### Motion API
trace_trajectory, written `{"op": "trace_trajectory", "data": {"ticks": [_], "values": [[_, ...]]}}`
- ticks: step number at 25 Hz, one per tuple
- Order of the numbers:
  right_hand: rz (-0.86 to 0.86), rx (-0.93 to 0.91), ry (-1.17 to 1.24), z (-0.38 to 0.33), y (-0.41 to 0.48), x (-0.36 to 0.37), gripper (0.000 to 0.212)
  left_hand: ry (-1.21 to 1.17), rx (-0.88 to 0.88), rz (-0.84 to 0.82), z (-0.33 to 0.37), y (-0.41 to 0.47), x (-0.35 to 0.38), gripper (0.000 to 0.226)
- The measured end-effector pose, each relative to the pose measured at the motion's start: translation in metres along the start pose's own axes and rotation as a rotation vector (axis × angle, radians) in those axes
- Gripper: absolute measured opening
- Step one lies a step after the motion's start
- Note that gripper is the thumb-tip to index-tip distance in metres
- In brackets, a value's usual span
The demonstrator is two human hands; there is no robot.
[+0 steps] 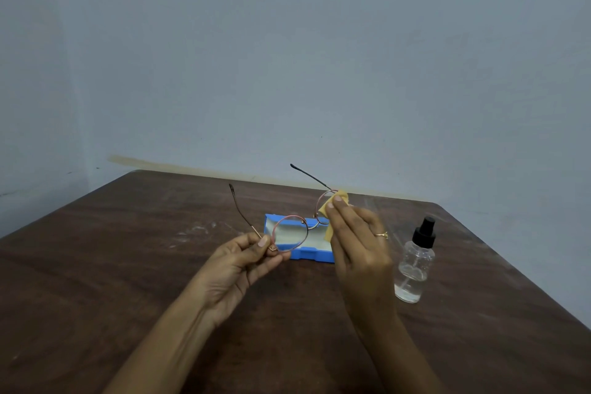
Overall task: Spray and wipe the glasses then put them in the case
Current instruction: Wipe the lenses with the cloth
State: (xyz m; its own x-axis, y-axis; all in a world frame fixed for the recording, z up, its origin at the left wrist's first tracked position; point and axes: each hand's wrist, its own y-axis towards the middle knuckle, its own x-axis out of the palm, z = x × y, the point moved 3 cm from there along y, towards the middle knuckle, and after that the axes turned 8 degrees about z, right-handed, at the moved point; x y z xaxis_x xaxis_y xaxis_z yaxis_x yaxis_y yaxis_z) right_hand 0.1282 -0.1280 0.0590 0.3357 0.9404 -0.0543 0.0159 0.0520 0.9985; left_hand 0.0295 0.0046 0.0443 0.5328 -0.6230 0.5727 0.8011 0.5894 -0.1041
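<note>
Round pink-rimmed glasses point(289, 233) with their temples unfolded are held above the table. My left hand point(243, 262) pinches the frame at the hinge of the left lens. My right hand point(355, 240) pinches a yellow cloth point(332, 213) over the right lens, fingers on the near side; most of that lens is hidden by cloth and fingers. Behind the glasses an open blue case point(311, 254) with a pale lining lies on the table. A clear spray bottle point(415, 262) with a black cap stands upright to the right of my right hand.
The dark brown wooden table point(128, 265) fills the lower view, its far edge against a pale blue wall point(287, 57). The table's right edge runs diagonally just beyond the bottle.
</note>
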Motion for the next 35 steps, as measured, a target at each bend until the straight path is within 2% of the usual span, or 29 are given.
{"op": "trace_trajectory", "data": {"ticks": [7, 16, 21, 31, 35], "values": [[-0.12, -0.026, 0.02, -0.009, -0.011, 0.008, 0.031, -0.056, 0.004, 0.049, 0.004, -0.003, 0.0, 0.021], [-0.007, 0.11, -0.031, 0.009, -0.009, 0.005, 0.03, 0.073, 0.046, 0.053, 0.0, 0.002, -0.002, 0.018], [0.005, 0.091, -0.005, 0.006, -0.006, 0.003, 0.029, 0.128, 0.044, 0.057, -0.002, 0.001, -0.001, 0.02], [-0.149, -0.009, 0.038, -0.006, -0.015, 0.012, 0.029, -0.067, -0.053, 0.083, 0.001, -0.001, -0.002, 0.023], [-0.116, 0.044, 0.037, 0.001, -0.017, 0.012, 0.03, -0.109, -0.065, 0.102, 0.004, -0.001, -0.003, 0.022]]}}
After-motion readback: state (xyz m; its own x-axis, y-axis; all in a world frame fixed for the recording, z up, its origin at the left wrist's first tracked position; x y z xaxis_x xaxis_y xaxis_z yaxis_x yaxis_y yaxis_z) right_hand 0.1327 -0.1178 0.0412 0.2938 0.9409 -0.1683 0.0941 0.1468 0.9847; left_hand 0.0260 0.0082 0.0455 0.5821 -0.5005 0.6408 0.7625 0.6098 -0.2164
